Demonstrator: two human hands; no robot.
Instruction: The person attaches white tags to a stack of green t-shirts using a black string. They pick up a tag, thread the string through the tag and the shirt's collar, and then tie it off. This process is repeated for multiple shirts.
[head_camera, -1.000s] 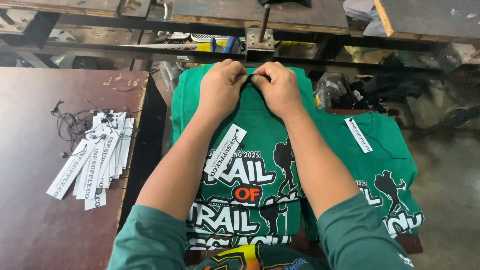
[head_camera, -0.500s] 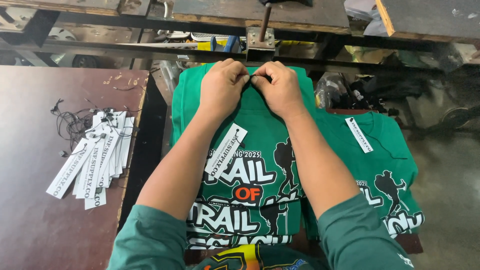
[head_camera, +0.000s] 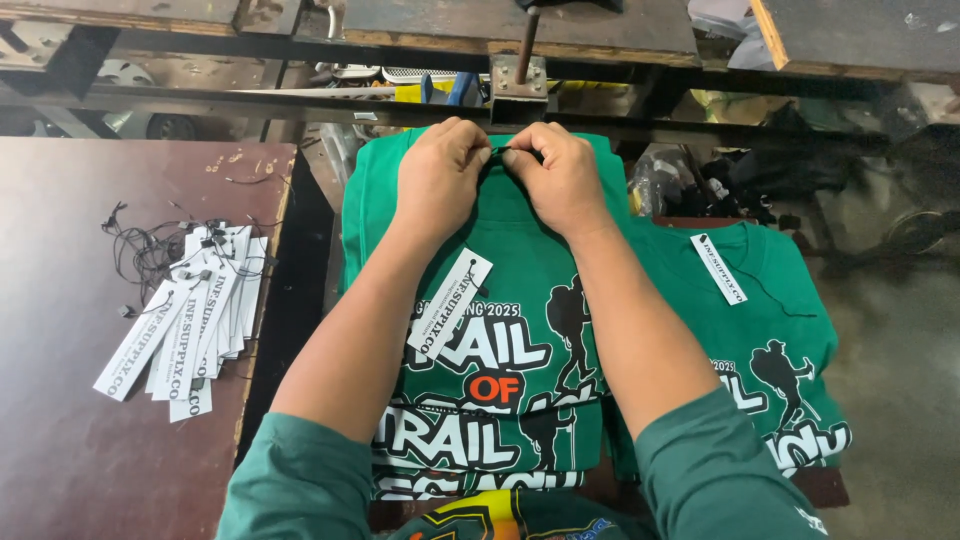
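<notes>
Fingers (head_camera: 470, 150) of the left hand (head_camera: 437, 185) are pinching shut on the collar of the top green shirt (head_camera: 520, 300), at its far edge; fingers of the right hand (head_camera: 562, 180) are pinching a thin black string (head_camera: 505, 150) at the same collar, nearly touching the left ones; the shirt is lying flat on a stack, printed front up, between both forearms; a white hang tag (head_camera: 450, 305) is resting on the shirt's chest, just below the left hand; right of the shirt, a second green shirt pile (head_camera: 770, 330) is carrying its own tag (head_camera: 718, 268); left of the shirt, a fan of loose white tags (head_camera: 185, 325) with black strings is sitting on the brown counter (head_camera: 70, 440).
</notes>
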